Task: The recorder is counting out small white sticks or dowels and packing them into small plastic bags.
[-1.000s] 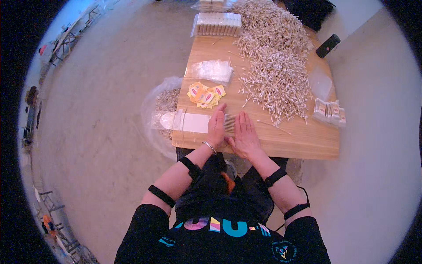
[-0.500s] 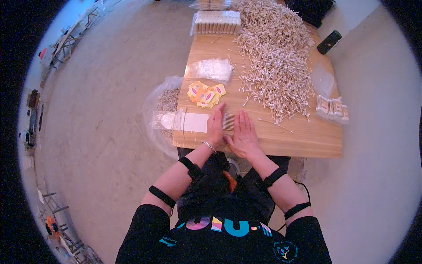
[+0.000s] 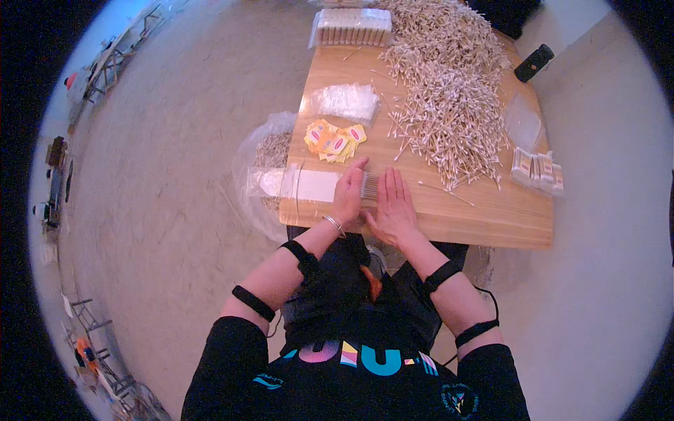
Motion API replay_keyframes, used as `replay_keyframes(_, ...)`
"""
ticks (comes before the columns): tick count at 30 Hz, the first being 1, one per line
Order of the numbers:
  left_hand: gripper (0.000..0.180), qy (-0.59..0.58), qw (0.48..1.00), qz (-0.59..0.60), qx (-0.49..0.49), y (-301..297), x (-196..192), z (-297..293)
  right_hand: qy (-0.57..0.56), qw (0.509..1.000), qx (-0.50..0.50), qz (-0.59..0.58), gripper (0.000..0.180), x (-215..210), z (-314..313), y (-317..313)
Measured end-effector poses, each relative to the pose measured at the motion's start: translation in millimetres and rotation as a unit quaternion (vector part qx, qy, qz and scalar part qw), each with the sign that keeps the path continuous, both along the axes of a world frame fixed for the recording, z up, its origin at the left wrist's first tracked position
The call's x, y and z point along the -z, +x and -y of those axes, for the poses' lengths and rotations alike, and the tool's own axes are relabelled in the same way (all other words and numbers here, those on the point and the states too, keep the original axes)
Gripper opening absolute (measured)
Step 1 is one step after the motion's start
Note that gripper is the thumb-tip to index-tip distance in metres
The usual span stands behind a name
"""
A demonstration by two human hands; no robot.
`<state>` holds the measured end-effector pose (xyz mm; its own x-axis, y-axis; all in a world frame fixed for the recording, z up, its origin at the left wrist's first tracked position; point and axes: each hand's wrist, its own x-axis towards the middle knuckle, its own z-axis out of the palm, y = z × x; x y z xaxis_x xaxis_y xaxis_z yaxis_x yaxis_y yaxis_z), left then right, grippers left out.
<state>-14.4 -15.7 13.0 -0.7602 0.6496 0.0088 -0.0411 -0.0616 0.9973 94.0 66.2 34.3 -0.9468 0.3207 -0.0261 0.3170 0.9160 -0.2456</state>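
Observation:
A neat row of cotton swabs [image 3: 370, 185] lies near the front edge of the wooden table [image 3: 491, 217]. My left hand [image 3: 347, 196] lies flat against the row's left side and my right hand [image 3: 394, 208] flat against its right side, fingers straight and pressed together. A clear plastic bag [image 3: 309, 184] lies just left of my left hand and sticks out over the table's left edge.
A big heap of loose cotton swabs [image 3: 449, 91] covers the table's far right. Orange and yellow labels [image 3: 333, 139], clear bags [image 3: 345, 100], filled packs [image 3: 537, 168], a tray of packed swabs [image 3: 353, 27] and a black device [image 3: 533, 62] lie around. A plastic sack [image 3: 263, 151] sits on the floor at the left.

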Motion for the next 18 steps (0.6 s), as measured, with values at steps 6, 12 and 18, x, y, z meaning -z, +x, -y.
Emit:
replay_keyframes(6, 0.048, -0.188, 0.879, -0.428, 0.094, 13, -8, 49, 0.011, 0.999, 0.007, 0.031, 0.094, 2, 0, 0)
replay_keyframes(12, 0.059, -0.274, 0.826, -0.46, 0.174, 26, -31, 57, 0.018, 1.0, 0.001, 0.001, 0.094, 9, -1, 2)
replay_keyframes(18, 0.063, -0.289, 0.813, -0.47, 0.188, 25, -29, 57, 0.034, 0.999, -0.005, -0.021, 0.096, 12, -1, 2)
